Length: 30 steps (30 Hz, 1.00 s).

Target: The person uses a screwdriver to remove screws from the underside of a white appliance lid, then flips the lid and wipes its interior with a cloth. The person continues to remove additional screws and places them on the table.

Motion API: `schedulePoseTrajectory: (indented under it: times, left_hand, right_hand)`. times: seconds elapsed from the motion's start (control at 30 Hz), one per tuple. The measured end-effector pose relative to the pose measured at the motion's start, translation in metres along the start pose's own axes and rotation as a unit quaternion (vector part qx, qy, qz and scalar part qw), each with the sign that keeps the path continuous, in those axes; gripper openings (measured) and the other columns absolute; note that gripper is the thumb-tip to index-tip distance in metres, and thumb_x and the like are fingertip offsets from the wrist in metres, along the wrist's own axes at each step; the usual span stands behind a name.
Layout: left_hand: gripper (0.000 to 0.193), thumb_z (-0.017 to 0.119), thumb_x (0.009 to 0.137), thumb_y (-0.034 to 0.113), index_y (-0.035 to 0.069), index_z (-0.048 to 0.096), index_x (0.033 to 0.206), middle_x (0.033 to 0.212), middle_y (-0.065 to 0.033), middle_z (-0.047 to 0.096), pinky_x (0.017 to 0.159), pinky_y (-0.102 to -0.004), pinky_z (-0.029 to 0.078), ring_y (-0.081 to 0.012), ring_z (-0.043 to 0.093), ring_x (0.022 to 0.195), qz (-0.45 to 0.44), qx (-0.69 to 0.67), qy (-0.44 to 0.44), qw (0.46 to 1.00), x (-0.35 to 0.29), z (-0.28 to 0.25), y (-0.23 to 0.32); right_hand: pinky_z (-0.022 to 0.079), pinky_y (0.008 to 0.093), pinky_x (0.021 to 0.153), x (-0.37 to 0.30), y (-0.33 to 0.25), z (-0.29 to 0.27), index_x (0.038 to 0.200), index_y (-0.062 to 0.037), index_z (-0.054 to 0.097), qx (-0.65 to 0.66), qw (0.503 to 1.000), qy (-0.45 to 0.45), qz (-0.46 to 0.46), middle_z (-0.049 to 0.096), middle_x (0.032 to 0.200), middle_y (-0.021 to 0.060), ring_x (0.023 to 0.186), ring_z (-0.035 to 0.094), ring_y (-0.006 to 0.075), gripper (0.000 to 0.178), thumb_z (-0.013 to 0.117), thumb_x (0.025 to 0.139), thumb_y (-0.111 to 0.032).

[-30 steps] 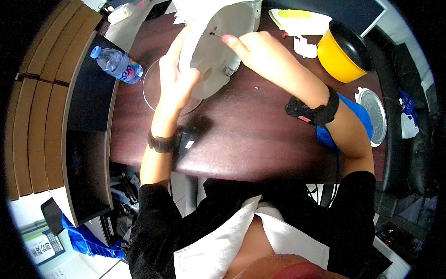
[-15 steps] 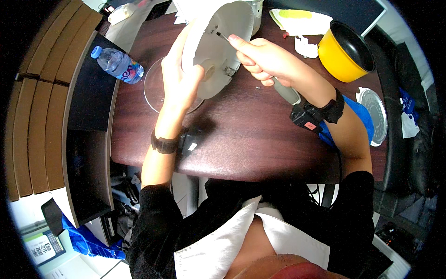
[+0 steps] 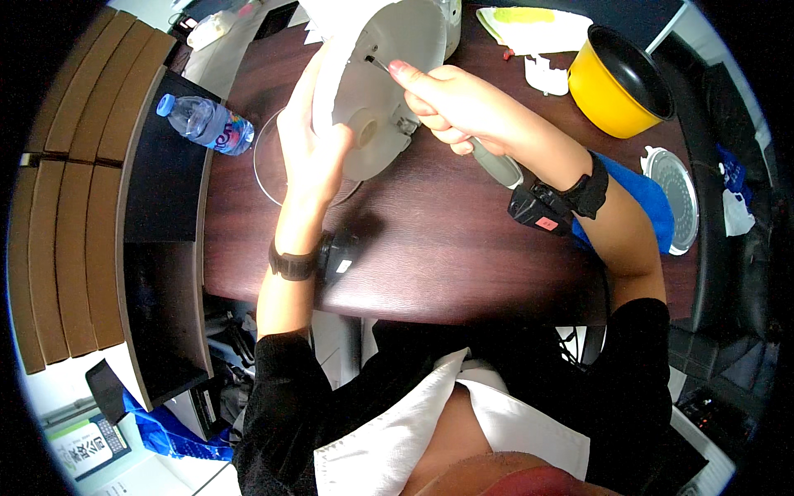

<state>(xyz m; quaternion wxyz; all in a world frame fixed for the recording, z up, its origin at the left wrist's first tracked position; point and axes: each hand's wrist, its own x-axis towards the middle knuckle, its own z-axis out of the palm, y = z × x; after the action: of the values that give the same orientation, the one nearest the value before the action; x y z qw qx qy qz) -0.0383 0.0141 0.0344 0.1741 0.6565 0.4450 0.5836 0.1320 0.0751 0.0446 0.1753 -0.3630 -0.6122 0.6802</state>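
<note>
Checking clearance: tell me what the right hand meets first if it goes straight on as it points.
Probably the white shell, on its inside; the screwdriver in the right hand points there, though tip contact is unclear.

At upper centre, the top edge crops your white shell (image 3: 385, 103); your right hand (image 3: 442, 97) hides the grey-handled tool (image 3: 497, 168)'s middle. Your left hand (image 3: 313, 157) covers part of the clear disc (image 3: 269, 161), centre-left.

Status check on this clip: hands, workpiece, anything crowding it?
Left hand gripping white housing, tilted. Right hand holding grey-handled tool, tip inside housing, contact unclear. Round clear disc close by on table, partly hidden.
</note>
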Motion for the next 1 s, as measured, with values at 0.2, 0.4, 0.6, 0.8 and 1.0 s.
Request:
schedulePoseTrajectory:
  times: [0.2, 0.4, 0.6, 0.8, 1.0]
  left_hand:
    - [0.066, 0.048, 0.061, 0.015, -0.002, 0.044, 0.125, 0.114, -0.0155, 0.055, 0.089, -0.0308, 0.04, -0.0202, 0.054, 0.102, 0.0, 0.024, -0.005, 1.0, -0.001, 0.002, 0.005]
    - [0.068, 0.048, 0.06, 0.015, -0.005, 0.042, 0.125, 0.111, -0.0178, 0.056, 0.089, -0.0315, 0.041, -0.0209, 0.054, 0.101, 0.01, 0.026, -0.005, 1.0, -0.002, 0.004, 0.007]
    - [0.069, 0.048, 0.06, 0.015, -0.005, 0.041, 0.125, 0.114, -0.0191, 0.055, 0.091, -0.032, 0.039, -0.0226, 0.054, 0.102, -0.026, 0.043, 0.009, 0.999, -0.003, 0.009, 0.011]
    - [0.07, 0.049, 0.06, 0.016, -0.006, 0.04, 0.126, 0.116, -0.02, 0.053, 0.093, -0.032, 0.038, -0.0229, 0.051, 0.105, 0.007, 0.036, -0.007, 0.999, -0.005, 0.005, 0.007]
    - [0.07, 0.05, 0.06, 0.016, -0.006, 0.04, 0.126, 0.115, -0.0188, 0.054, 0.092, -0.032, 0.038, -0.0226, 0.052, 0.105, 0.023, 0.056, -0.008, 0.998, -0.003, 0.007, 0.007]
  right_hand:
    - [0.015, 0.0208, 0.031, -0.002, -0.001, 0.006, 0.051, -0.0171, 0.024, -0.034, 0.998, 0.047, -0.012, 0.019, 0.043, -0.0085, 0.033, 0.016, 0.003, 0.055, 0.039, 0.088, -0.055]
    - [0.016, 0.0222, 0.03, -0.004, 0.002, 0.008, 0.05, -0.0162, 0.023, -0.047, 0.996, 0.062, -0.032, 0.022, 0.041, -0.0062, 0.031, 0.018, 0.0041, 0.056, 0.038, 0.088, -0.055]
    - [0.044, 0.0372, 0.046, 0.012, 0.012, 0.004, 0.063, 0.0042, 0.057, -0.229, 0.944, 0.174, -0.164, 0.052, 0.05, 0.0157, 0.045, 0.054, 0.0259, 0.063, 0.037, 0.09, -0.049]
    - [0.048, 0.0397, 0.067, 0.003, -0.007, 0.003, 0.076, 0.007, 0.063, -0.268, 0.944, 0.156, -0.114, 0.06, 0.067, 0.0251, 0.069, 0.063, 0.0341, 0.061, 0.039, 0.089, -0.047]
    - [0.049, 0.0371, 0.052, 0.011, 0.005, -0.014, 0.068, 0.0045, 0.063, -0.489, 0.784, 0.231, -0.306, 0.057, 0.057, 0.0215, 0.054, 0.061, 0.0321, 0.061, 0.04, 0.088, -0.048]
